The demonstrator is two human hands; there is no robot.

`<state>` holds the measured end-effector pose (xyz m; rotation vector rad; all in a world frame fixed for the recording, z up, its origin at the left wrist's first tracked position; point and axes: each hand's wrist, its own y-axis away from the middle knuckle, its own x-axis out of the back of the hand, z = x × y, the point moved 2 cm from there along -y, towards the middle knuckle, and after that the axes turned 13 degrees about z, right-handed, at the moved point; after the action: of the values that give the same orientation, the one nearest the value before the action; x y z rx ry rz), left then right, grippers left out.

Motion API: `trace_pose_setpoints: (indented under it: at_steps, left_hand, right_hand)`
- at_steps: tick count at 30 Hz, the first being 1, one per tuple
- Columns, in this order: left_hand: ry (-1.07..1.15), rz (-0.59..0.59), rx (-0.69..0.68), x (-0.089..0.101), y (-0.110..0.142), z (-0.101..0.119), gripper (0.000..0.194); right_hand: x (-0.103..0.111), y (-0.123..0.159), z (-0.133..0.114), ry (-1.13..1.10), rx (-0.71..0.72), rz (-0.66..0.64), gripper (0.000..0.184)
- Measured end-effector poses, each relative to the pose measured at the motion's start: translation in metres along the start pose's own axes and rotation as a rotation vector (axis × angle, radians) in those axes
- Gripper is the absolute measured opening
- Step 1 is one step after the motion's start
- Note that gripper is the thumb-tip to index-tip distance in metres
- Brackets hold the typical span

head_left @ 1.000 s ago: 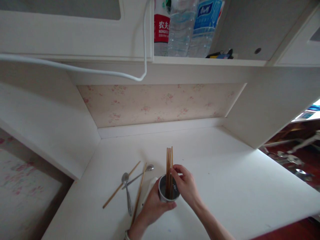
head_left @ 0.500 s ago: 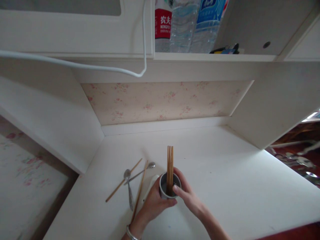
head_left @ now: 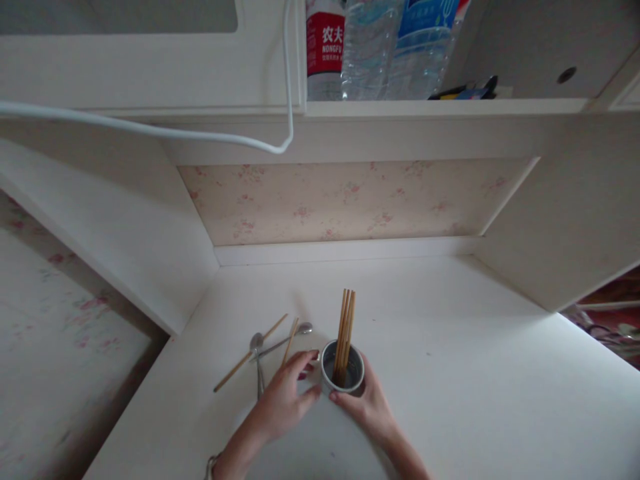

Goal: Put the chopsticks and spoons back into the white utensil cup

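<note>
— What is the biggest thing that you see?
— It is the white desk (head_left: 480,373). Its back edge runs along the flowered wall, and its left edge meets a white side panel (head_left: 125,220).
— And above it?
— There is an open cupboard shelf (head_left: 450,108), which bears at least 3 plastic bottles (head_left: 370,53). 1 has a red label, 1 has a blue label. Beside them lie small dark, yellow and blue things, too small to name. A white cable (head_left: 200,135) hangs before the cupboard.
— How are the hands?
— They are apart. The right hand (head_left: 373,407) is closed around the right side of the cup, with the thumb at its near side. The left hand (head_left: 285,397) is open, just beside the cup on its left; I cannot tell if a fingertip touches it.
— Where is this cup?
— The round grey cup (head_left: 326,385) is well forward of the desk's back edge, between the hands. I cannot tell if its base touches the desk. Inside stands a bundle of wooden chopsticks (head_left: 345,327), slightly tilted, with the tops above the rim.
— What lies outside?
— To the left of the cup, toward the desk's left edge, lie 2 loose chopsticks (head_left: 231,371) and 2 metal spoons (head_left: 256,342). 1 spoon lies across a chopstick. The left hand hides the lower end of the other chopstick and of this spoon.
— Anything smaller?
— A bracelet (head_left: 211,465) is on the left wrist.
</note>
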<state>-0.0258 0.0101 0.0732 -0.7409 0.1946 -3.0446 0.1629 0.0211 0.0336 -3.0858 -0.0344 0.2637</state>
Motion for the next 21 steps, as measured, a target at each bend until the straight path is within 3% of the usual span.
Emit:
trace_pose_setpoints:
  at_steps: [2,5,7,16,21]
  left_hand:
    - [-0.235,0.058,0.013,0.012,-0.01,-0.005,0.026]
    - [-0.657,0.064,0.009,0.023,-0.022,-0.014,0.022]
    - [-0.81,0.036,0.019,0.025,-0.027,-0.02,0.021]
    - [-0.868,-0.001,0.083,0.023,-0.036,-0.035,0.025]
    - [-0.706,0.107,0.105,0.044,-0.05,-0.013,0.028]
  right_hand:
    - [0.001,-0.001,0.003,0.017,0.006,0.012,0.075]
    - [0.002,0.0,0.007,0.056,0.024,0.02,0.077]
    - [0.003,0.001,0.008,0.062,0.032,0.022,0.078]
    - [0.003,0.004,0.005,0.036,0.025,0.047,0.079]
    - [0.003,0.004,0.008,-0.005,0.025,0.041,0.079]
